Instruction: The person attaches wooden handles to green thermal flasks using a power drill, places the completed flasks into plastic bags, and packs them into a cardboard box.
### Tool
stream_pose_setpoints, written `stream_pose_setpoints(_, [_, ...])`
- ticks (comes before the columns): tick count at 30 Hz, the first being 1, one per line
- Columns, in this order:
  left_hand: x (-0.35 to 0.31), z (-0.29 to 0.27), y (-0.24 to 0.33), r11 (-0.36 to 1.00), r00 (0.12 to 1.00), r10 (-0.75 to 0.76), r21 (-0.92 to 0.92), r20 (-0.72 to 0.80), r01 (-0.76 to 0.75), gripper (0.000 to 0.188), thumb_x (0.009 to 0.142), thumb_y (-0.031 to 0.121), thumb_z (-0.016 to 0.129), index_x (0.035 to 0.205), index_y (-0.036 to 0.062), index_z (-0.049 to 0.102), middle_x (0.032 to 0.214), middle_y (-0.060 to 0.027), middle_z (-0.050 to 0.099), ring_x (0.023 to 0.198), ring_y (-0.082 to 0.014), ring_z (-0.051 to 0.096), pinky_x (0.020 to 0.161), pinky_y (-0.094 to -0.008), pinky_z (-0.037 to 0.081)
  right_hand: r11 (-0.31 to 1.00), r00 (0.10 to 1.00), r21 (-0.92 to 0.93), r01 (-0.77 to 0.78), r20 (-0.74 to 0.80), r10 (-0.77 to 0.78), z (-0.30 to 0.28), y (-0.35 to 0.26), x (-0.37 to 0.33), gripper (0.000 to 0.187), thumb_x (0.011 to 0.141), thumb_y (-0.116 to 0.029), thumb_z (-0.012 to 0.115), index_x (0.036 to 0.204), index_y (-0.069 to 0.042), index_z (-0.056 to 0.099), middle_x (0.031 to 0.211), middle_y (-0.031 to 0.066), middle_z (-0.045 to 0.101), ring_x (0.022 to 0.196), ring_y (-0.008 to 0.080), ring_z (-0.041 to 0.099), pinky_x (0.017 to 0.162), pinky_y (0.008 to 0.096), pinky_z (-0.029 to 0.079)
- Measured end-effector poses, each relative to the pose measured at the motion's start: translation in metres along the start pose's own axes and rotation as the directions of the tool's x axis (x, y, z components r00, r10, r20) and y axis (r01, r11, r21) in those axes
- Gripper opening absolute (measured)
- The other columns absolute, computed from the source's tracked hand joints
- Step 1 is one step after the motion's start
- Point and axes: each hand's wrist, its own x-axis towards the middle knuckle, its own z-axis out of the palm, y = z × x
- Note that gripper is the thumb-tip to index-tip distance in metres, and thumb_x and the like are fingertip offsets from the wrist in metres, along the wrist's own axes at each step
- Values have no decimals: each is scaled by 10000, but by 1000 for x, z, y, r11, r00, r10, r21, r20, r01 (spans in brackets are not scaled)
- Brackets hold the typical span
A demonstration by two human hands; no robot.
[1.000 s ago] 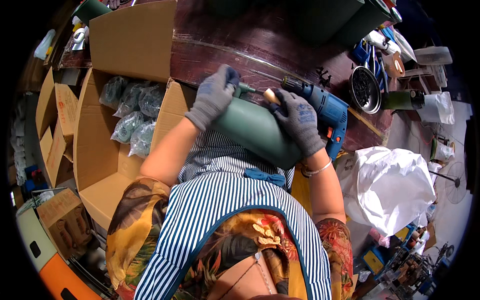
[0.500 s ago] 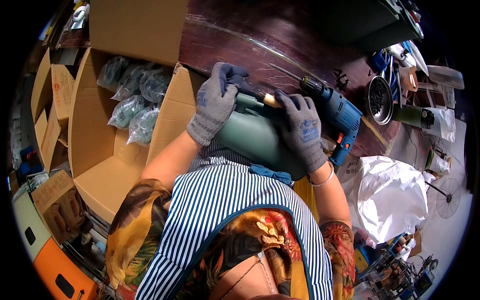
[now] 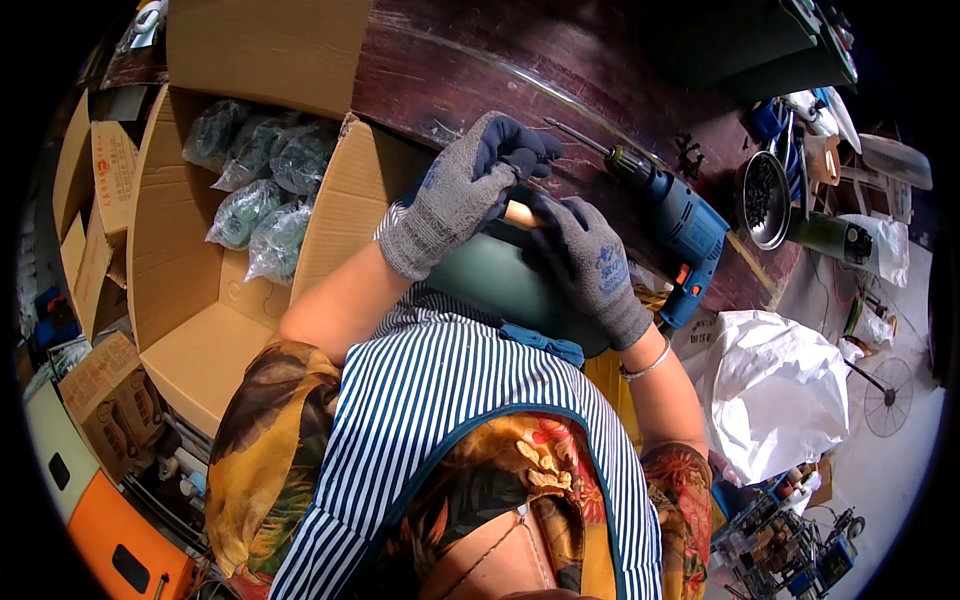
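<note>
A dark green rounded plastic body lies across my front against the striped apron. My left hand, in a grey glove with dark palm, is closed above its far side, fingers curled and pressed together. What those fingers pinch is hidden. My right hand, gloved alike, rests on the right part of the green body. Its curled fingers grip a short tan rod-shaped piece, which shows between the two hands. The far end of the piece is covered by my left hand.
A blue power drill with a long bit lies on the dark red table. Right of it stands a metal bowl of small black screws. An open carton on the left holds several bagged green parts. A white sack stands at right.
My left hand has moved right and a little away, closer to my right hand, and now covers the fitting on the green body. The tan piece has shifted slightly left and nearer.
</note>
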Motion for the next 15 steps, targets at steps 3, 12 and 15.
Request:
stream_pose_setpoints(3, [-1, -14, -3, 883, 965, -209, -455, -161, 115, 233, 1045, 211, 554, 1197, 34, 543, 1316, -224, 615, 1115, -234, 653, 973, -363, 550, 999, 1000, 44, -19, 19, 18, 2, -1, 3, 422, 946, -211, 638, 1323, -34, 572, 1112, 206, 616, 1024, 385, 610, 880, 456, 511])
stream_pose_setpoints(12, [-3, -8, 3, 946, 993, -93, -318, -75, 64, 246, 1043, 266, 572, 1168, 54, 558, 1277, -162, 660, 993, -134, 654, 851, -261, 534, 773, 715, 246, -585, 606, 349, -14, 4, 40, 426, 957, -306, 620, 1295, -49, 580, 1241, 218, 627, 1087, 350, 645, 916, 428, 515])
stream_pose_setpoints(15, [20, -9, 11, 978, 998, -63, -200, 16, 65, 223, 1029, 180, 562, 1171, 14, 520, 1250, -192, 665, 930, -121, 671, 753, -223, 544, 940, 989, -321, -117, 48, 140, 0, -18, 29, 510, 933, -392, 645, 1331, -82, 572, 1383, 217, 547, 1280, 376, 527, 1056, 483, 428])
